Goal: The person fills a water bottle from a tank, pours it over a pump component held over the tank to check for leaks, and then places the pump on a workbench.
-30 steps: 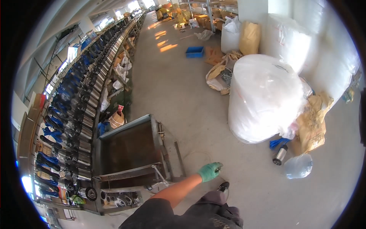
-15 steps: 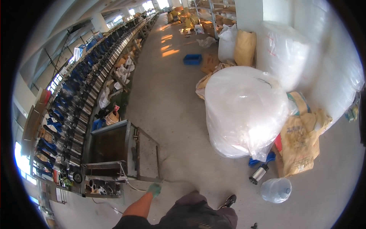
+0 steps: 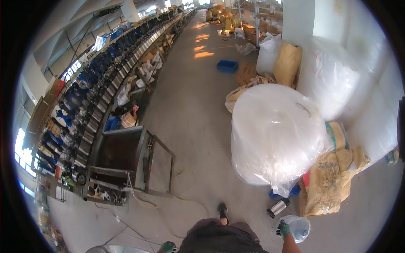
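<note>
My left hand (image 3: 168,247), in a green glove with dark fingertips, is low at the bottom edge beside my dark clothing. Its fingers are too small and partly cut off to read. A thin dark line runs across the floor toward it; whether they touch I cannot tell. My right hand (image 3: 284,228), gloved the same way, hangs with fingers apart and nothing seen in them. Behind it, in the picture, is a clear plastic jug (image 3: 300,234) on the floor. A silver cylindrical pump (image 3: 279,208) with a blue cord lies just beyond.
A big plastic-wrapped roll (image 3: 274,135) stands at the right, with brown sacks (image 3: 324,185) beside it. On the left are a metal frame table (image 3: 118,149) and a long row of silver pumps (image 3: 95,120). A blue crate (image 3: 227,65) sits farther up the aisle.
My left arm has swung back to the bottom edge. My right hand has come into view in front of the jug. A different foot is forward, and the view has shifted.
</note>
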Demonstrator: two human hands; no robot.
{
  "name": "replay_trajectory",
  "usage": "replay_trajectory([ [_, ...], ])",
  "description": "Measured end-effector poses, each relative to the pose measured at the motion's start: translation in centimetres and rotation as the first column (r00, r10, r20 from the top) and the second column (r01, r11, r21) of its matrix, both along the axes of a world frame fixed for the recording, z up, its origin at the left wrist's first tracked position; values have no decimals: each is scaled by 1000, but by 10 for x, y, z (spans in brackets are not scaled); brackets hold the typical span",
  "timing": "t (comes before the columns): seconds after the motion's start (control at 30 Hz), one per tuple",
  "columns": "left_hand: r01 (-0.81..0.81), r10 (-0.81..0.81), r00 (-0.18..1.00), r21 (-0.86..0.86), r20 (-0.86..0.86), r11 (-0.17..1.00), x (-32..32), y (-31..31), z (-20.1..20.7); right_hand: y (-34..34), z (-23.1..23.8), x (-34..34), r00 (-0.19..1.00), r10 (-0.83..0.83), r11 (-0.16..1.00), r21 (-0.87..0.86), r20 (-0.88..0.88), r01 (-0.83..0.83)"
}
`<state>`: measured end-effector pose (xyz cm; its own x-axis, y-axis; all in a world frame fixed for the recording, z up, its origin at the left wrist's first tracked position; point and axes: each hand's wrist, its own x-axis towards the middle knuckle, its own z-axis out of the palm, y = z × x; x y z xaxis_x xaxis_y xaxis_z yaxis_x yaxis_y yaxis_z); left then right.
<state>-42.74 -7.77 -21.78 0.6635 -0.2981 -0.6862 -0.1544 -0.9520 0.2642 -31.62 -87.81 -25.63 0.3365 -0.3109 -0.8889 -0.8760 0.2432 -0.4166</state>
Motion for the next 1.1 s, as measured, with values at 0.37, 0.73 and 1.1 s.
replay_trajectory([
  [0.37,-930,891,-39,-311,-452,-198,110,-105,21,17,21,89,961,219,975,-65,168,-211],
  [0.73,-979,904,-17,-176,-427,-101,53,-190,42,-99,-27,12,992,116,990,86,-40,-112],
  [1.1,-980,926,-18,-176,-377,-90,36,-231,71,-126,-67,-54,998,21,989,151,-65,-11],
])
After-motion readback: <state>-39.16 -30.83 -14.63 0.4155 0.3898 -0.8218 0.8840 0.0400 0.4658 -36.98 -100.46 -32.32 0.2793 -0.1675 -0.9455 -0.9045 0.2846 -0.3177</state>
